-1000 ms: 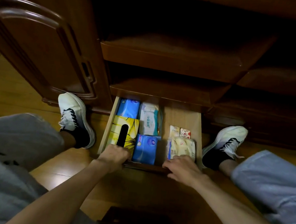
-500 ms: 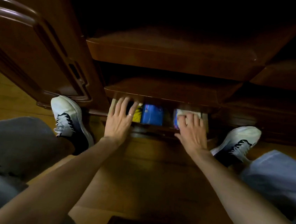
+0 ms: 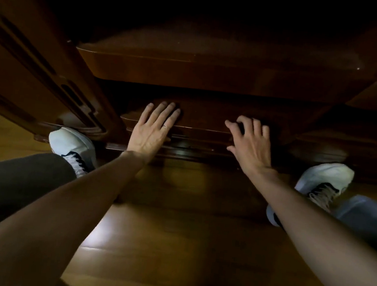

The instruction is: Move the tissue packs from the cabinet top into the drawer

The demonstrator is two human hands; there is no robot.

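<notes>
Closing step: the drawer (image 3: 198, 130) front sits flush with the cabinet, no tissue packs visible, presumably inside. The left hand (image 3: 152, 131) presses flat, fingers spread; the right hand (image 3: 251, 144) rests loosely splayed, holding nothing. Next, both 2 hands need only withdraw.

The drawer (image 3: 202, 130) front hides its contents; the cabinet's (image 3: 218, 29) upper part is lost in darkness.

Dim, cabinet (image 3: 201, 74) in deep shadow, glare on floor (image 3: 108, 234)
</notes>
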